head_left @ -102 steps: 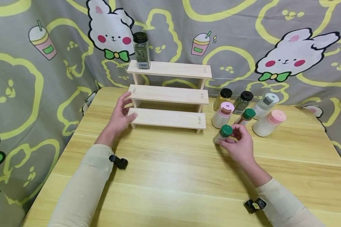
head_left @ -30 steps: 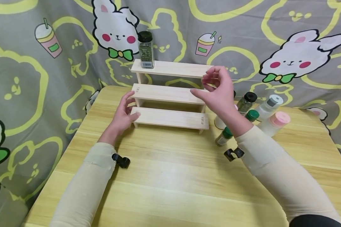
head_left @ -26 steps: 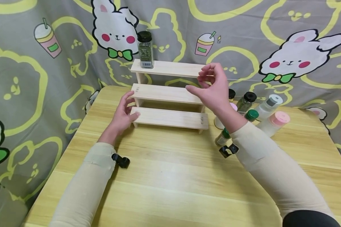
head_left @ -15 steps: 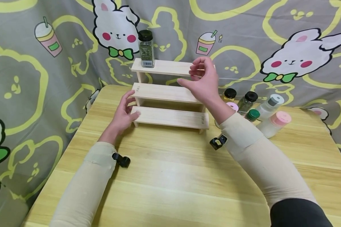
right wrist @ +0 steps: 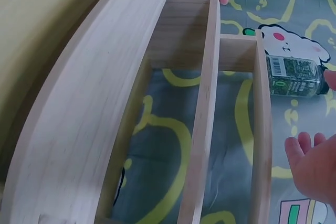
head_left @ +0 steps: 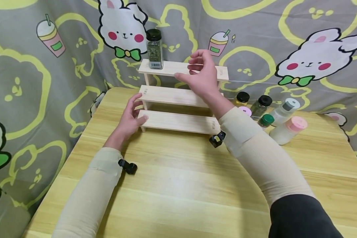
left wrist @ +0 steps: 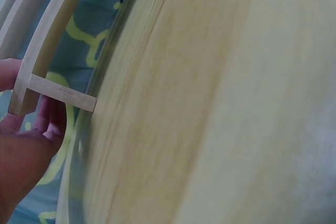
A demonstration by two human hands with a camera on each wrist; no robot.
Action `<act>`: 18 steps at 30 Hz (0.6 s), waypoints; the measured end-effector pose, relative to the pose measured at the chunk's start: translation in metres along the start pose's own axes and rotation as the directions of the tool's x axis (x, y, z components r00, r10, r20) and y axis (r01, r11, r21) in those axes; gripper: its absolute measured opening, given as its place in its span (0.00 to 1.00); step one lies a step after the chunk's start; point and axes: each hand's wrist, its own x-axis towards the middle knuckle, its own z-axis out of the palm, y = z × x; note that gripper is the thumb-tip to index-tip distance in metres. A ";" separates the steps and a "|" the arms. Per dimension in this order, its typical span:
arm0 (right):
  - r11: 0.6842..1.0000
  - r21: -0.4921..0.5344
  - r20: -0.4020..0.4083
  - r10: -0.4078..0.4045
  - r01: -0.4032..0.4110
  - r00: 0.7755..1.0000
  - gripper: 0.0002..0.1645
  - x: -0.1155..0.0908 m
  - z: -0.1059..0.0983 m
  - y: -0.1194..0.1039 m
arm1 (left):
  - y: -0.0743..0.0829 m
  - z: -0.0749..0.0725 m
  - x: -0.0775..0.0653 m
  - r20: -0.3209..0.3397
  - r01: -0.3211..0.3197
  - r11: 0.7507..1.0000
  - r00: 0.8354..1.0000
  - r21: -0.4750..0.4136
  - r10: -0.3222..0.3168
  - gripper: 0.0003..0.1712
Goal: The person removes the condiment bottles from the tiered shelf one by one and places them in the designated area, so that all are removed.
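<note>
A three-step wooden rack [head_left: 178, 122] stands at the back of the table. My left hand [head_left: 128, 117] grips its left end, the thumb on the lowest step and the fingers behind; the left wrist view shows the same hand [left wrist: 26, 156] around the rack's end. On the top step's left stands a glass jar of green herbs [head_left: 155, 51] with a black lid. My right hand [head_left: 203, 74] hovers over the upper steps, fingers loosely bent and holding nothing. The right wrist view shows a gap between these right fingers [right wrist: 305, 150] and the herb jar [right wrist: 294, 76].
Right of the rack stand a yellow-filled black-lidded jar [head_left: 242, 98], another black-lidded jar [head_left: 260, 107], a grey-and-white-capped bottle [head_left: 285, 112], a pink-capped bottle [head_left: 288, 130], a green-capped bottle [head_left: 266, 121] and a pink-lilac lid [head_left: 245, 111]. A patterned curtain [head_left: 250, 19] hangs behind.
My right hand has let go of a small green-capped bottle and moved left and up over the rack; its forearm now hides that bottle. The left hand keeps its grip.
</note>
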 end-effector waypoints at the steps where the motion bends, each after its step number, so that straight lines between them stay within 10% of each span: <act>1: 1.000 0.006 0.005 0.000 0.000 1.000 0.39 0.002 0.002 0.000 | 0.000 0.000 0.000 0.001 0.000 1.000 1.000 0.001 0.000 0.50; 18: 1.000 -0.010 0.013 0.009 -0.009 1.000 0.42 0.032 0.044 -0.005 | 0.000 0.001 0.000 -0.009 0.016 1.000 1.000 0.003 -0.016 0.50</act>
